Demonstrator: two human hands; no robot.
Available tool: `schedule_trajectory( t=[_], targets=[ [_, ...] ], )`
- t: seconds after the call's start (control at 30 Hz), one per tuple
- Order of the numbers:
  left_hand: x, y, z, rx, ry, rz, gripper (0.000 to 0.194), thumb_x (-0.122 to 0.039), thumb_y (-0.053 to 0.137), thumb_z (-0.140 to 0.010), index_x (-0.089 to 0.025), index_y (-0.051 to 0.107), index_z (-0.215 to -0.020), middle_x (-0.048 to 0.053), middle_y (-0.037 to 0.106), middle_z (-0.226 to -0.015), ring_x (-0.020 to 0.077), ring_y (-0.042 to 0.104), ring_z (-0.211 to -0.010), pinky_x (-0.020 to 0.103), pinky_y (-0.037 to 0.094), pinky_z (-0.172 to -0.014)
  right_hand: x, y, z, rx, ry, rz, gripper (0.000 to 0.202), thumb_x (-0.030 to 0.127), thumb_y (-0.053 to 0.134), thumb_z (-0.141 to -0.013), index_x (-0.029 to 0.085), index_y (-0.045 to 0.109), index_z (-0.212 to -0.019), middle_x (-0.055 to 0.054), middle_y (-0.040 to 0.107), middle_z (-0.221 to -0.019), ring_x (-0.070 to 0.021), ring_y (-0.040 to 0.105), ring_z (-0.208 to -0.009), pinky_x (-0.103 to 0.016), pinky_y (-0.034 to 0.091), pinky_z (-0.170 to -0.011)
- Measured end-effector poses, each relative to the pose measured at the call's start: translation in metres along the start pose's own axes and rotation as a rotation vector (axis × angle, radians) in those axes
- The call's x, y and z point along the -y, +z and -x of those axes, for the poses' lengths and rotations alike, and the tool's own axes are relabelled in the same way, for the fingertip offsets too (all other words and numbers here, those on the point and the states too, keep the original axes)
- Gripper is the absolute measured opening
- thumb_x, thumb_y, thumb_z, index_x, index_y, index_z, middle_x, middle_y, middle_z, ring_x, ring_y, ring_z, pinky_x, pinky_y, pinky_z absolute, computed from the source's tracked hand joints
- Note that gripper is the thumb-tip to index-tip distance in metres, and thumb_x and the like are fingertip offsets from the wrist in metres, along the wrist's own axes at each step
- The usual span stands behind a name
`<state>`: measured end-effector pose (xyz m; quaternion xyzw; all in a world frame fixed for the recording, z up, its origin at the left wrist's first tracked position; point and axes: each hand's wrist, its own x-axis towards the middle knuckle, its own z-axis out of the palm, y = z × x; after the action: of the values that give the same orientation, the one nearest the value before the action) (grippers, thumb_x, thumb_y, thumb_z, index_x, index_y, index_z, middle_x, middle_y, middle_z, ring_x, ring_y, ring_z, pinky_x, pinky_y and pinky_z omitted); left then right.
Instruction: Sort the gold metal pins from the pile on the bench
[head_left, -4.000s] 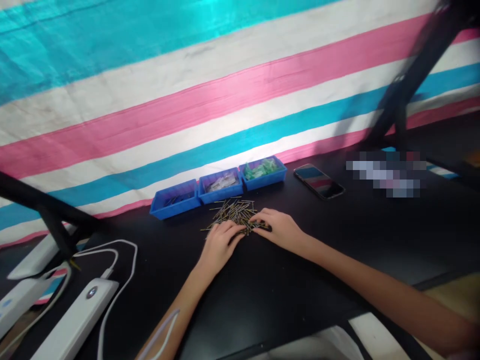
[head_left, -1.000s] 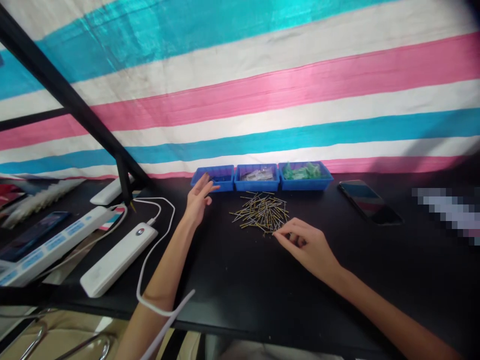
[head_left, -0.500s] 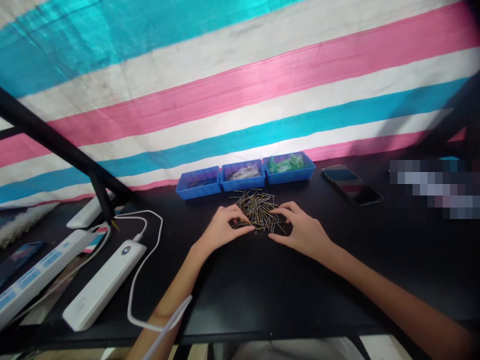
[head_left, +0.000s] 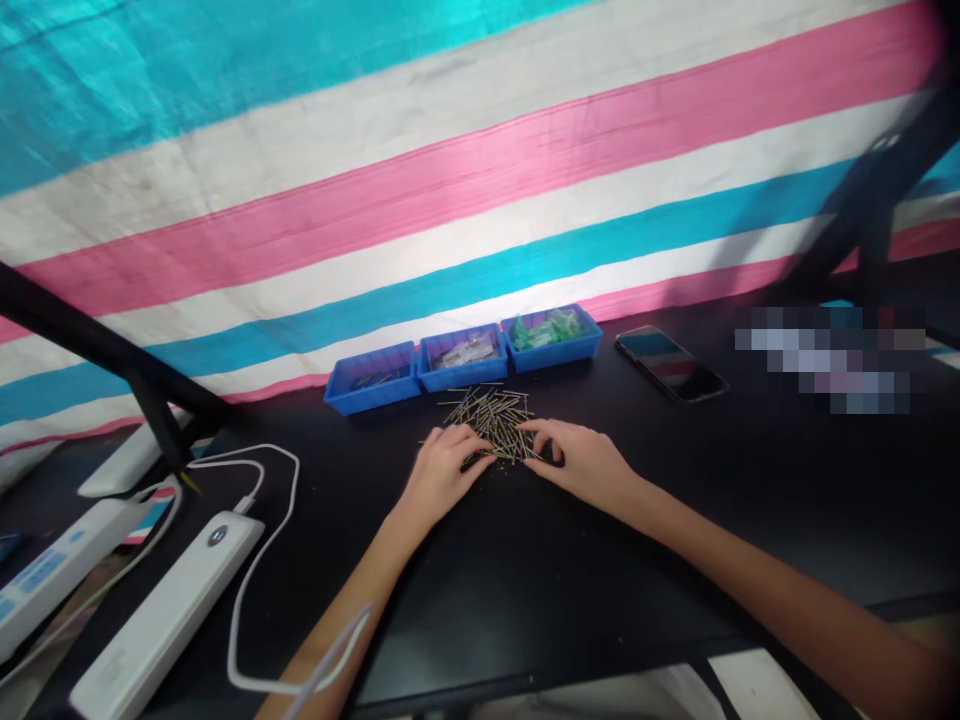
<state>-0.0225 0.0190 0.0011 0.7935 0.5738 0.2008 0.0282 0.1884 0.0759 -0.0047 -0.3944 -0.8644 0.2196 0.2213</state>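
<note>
A loose pile of thin gold and silver metal sticks [head_left: 496, 415] lies on the black table; they resemble small drill bits, though their exact kind is too small to tell. My left hand [head_left: 442, 475] is at the pile's near left edge, thumb and index fingertips brought close together in a pinch on a stick. On the other side, my right hand [head_left: 581, 462] touches the pile with thumb and index finger curved and apart. Some sticks are hidden behind the fingers.
Behind the pile stand a blue bin [head_left: 373, 380] with a few sticks, a blue bin [head_left: 463, 360] with clear plastic bags and a blue bin [head_left: 553, 340] with green bags. A phone [head_left: 671, 363] lies right; a white power bank [head_left: 169, 615], cable [head_left: 234, 610] and power strip [head_left: 64, 570] lie left.
The camera view has shifted, so the table things appear further left. The fingers of both hands have come closer together around the pile's near side, and the pile looks narrower.
</note>
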Motion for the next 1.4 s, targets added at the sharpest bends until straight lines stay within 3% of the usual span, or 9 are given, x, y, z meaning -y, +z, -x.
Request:
schedule_trajectory(
  t=[0.17, 0.37, 0.67, 0.9, 1.07, 1.2, 1.4],
  targets=[
    [0.003, 0.002, 0.001, -0.072, -0.028, 0.004, 0.014, -0.032, 0.054, -0.084, -0.023, 0.064, -0.089, 0.001, 0.063, -0.086, 0.0153, 0.057, -0.081, 0.028, 0.033, -0.070, -0.002, 0.002, -0.001, -0.009, -0.002, -0.041, 0.033, 0.024, 0.060, -0.076, 0.029, 0.058, -0.109, 0.005, 0.066, -0.079, -0.0097, 0.055, -0.056, -0.021, 0.034, -0.051],
    [0.002, 0.002, 0.001, -0.159, -0.073, 0.058, 0.011, -0.032, 0.058, -0.082, -0.023, 0.065, -0.084, 0.000, 0.064, -0.084, 0.0145, 0.057, -0.079, 0.028, 0.035, -0.071, 0.000, -0.002, -0.001, -0.063, -0.041, -0.003, 0.011, 0.023, 0.058, -0.079, 0.028, 0.067, -0.084, 0.005, 0.066, -0.082, -0.0087, 0.055, -0.058, -0.021, 0.032, -0.051],
    [-0.002, 0.005, 0.000, -0.213, -0.133, 0.273, 0.021, -0.032, 0.059, -0.081, -0.023, 0.065, -0.099, 0.004, 0.063, -0.087, 0.0153, 0.057, -0.077, 0.027, 0.045, -0.068, 0.003, -0.003, -0.003, -0.126, 0.002, -0.175, 0.019, 0.023, 0.053, -0.082, 0.025, 0.065, -0.097, 0.001, 0.065, -0.082, -0.0096, 0.054, -0.056, -0.022, 0.039, -0.054],
    [-0.017, 0.003, 0.000, -0.201, -0.108, 0.375, 0.016, -0.034, 0.064, -0.076, -0.022, 0.069, -0.085, 0.004, 0.063, -0.084, 0.0167, 0.059, -0.079, 0.029, 0.047, -0.074, 0.006, -0.001, -0.004, -0.073, -0.005, -0.443, 0.018, 0.022, 0.050, -0.083, 0.020, 0.065, -0.094, -0.001, 0.063, -0.084, -0.0088, 0.053, -0.056, -0.020, 0.041, -0.053],
    [-0.023, 0.007, 0.001, -0.181, -0.064, 0.395, 0.015, -0.032, 0.064, -0.077, -0.021, 0.069, -0.085, 0.004, 0.064, -0.083, 0.0167, 0.059, -0.079, 0.030, 0.047, -0.074, 0.012, -0.002, -0.001, 0.033, 0.028, -0.620, 0.017, 0.028, 0.054, -0.081, 0.018, 0.065, -0.090, 0.000, 0.063, -0.072, -0.0093, 0.053, -0.054, -0.019, 0.040, -0.050],
    [-0.027, 0.007, 0.001, -0.198, -0.076, 0.436, 0.012, -0.029, 0.061, -0.079, -0.020, 0.069, -0.077, 0.004, 0.064, -0.082, 0.0157, 0.059, -0.077, 0.029, 0.048, -0.072, 0.014, -0.003, 0.000, 0.057, 0.025, -0.651, 0.016, 0.029, 0.057, -0.080, 0.018, 0.066, -0.087, 0.001, 0.061, -0.066, -0.0095, 0.053, -0.053, -0.019, 0.039, -0.048],
    [-0.032, 0.006, 0.001, -0.206, -0.124, 0.485, 0.012, -0.028, 0.063, -0.077, -0.019, 0.068, -0.082, 0.004, 0.063, -0.082, 0.0138, 0.057, -0.072, 0.025, 0.046, -0.062, 0.014, -0.003, 0.000, 0.084, 0.044, -0.702, 0.018, 0.030, 0.059, -0.079, 0.018, 0.068, -0.088, 0.002, 0.056, -0.055, -0.0097, 0.052, -0.050, -0.019, 0.038, -0.046]
  ],
)
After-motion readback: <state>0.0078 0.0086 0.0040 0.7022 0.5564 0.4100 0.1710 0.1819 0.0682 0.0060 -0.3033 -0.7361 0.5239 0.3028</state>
